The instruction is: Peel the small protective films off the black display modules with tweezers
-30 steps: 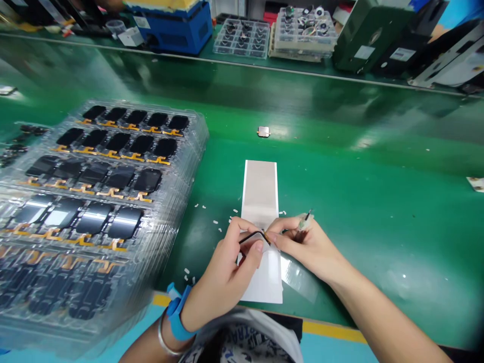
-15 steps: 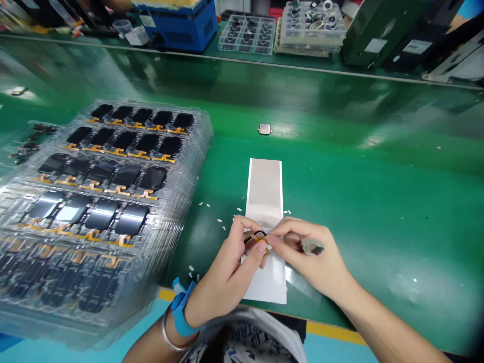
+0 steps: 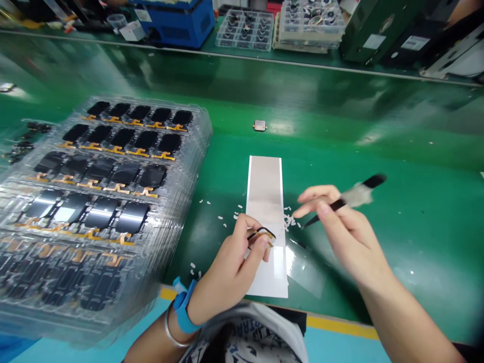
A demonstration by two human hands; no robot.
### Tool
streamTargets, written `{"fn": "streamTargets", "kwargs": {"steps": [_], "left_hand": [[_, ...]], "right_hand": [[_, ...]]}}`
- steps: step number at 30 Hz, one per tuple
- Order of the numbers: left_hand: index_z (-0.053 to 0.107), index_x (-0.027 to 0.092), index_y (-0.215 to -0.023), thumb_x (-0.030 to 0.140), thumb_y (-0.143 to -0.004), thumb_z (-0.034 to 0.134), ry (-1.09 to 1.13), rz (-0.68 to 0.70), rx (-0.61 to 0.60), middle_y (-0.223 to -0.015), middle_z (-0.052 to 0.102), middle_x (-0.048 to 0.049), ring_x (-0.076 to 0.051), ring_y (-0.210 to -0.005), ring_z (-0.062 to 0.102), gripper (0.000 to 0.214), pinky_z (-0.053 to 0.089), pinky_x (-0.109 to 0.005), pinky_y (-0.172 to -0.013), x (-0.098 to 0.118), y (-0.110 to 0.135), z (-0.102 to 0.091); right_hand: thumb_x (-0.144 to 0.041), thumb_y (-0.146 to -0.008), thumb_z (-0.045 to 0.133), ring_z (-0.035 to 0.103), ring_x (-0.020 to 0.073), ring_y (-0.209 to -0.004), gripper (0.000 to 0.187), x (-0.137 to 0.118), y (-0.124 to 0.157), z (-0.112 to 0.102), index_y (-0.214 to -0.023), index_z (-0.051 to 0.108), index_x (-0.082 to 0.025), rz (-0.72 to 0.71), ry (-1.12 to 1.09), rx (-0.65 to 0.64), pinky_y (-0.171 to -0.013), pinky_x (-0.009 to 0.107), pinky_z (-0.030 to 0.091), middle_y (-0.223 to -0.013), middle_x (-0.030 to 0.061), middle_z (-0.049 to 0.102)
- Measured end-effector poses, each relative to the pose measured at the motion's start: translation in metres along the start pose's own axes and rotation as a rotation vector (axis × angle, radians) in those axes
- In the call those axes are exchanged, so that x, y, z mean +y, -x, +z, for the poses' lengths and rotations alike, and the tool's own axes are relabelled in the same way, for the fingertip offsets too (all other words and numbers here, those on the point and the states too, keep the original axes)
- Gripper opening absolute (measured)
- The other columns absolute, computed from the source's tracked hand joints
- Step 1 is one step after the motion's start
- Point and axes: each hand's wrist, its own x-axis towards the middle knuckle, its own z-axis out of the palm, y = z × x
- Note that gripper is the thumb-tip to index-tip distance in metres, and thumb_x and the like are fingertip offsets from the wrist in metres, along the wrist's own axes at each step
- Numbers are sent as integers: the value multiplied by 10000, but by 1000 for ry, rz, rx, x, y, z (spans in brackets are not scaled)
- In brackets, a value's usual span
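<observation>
My left hand (image 3: 230, 267) pinches a small black display panel with an orange flex cable (image 3: 260, 235) over the lower part of a long white strip (image 3: 265, 201) on the green bench. To the right, my right hand (image 3: 342, 229) is lifted off the strip and grips black tweezers (image 3: 346, 198), their tip pointing down-left toward a cluster of small white scraps (image 3: 290, 220). A clear film piece (image 3: 306, 267) lies beside the strip under my right hand.
A stack of clear trays (image 3: 181, 166) filled with black panels fills the left side. One loose small part (image 3: 259, 125) lies beyond the strip. Far across the bench stand a blue box (image 3: 177, 25), more trays (image 3: 245, 30) and dark equipment (image 3: 370, 35).
My right hand has pulled away from the panel, up and to the right, swinging the tweezers out. My left hand keeps the panel over the strip.
</observation>
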Motion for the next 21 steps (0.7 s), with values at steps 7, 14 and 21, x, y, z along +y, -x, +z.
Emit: {"fn": "streamTargets", "kwargs": {"steps": [7, 14, 21], "left_hand": [[443, 180, -1199, 160, -1022, 397, -599, 288, -98, -1268, 623, -128, -250, -1320, 484, 184, 441, -454, -1047, 5, 1, 0], [474, 147, -1085, 94, -992, 399, -860, 389, -118, -1238, 673, -161, -321, -1341, 494, 130, 482, -506, -1048, 3, -7, 7], [490, 163, -1011, 82, -985, 406, -914, 429, -106, -1194, 706, -133, -327, -1320, 527, 120, 402, -555, -1102, -3, -9, 6]], "right_hand": [[-246, -967, 543, 637, 135, -779, 133, 12, 26, 13, -870, 630, -218, 89, -94, 194, -705, 280, 552, -891, 21, 583], [-217, -887, 663, 687, 143, -793, 33, 31, 34, 31, -884, 631, -226, 194, -137, 260, -697, 267, 595, -897, 14, 602], [-318, -845, 720, 713, 142, -651, 153, 29, 25, 31, -782, 672, -187, 289, -195, 302, -646, 262, 627, -810, 14, 628]]}}
